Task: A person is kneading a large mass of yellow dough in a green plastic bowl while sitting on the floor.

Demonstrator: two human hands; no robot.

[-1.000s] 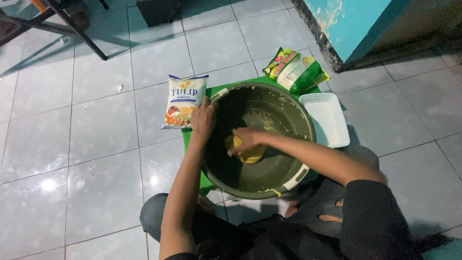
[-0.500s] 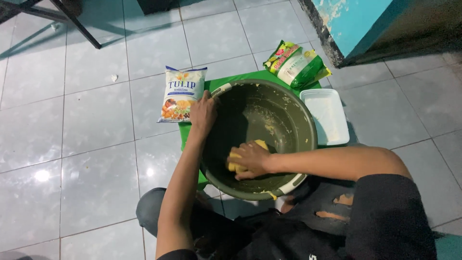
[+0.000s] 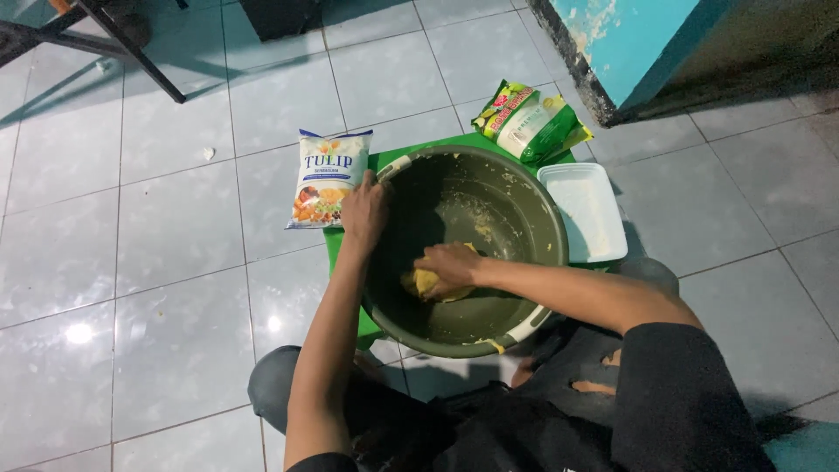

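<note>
Right hand [image 3: 447, 265] on yellow dough [image 3: 426, 283] in green basin [image 3: 516, 205].

The left hand [image 3: 364, 210] is gripping at the far left, its bare forearm stretching straight away from the body. The right hand [image 3: 448, 267] is pressing down palm-first with fingers curled, its forearm reaching in from the right, elbow bent.

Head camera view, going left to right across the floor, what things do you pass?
White and blue packet → left hand → dark green basin → white tray.
</note>
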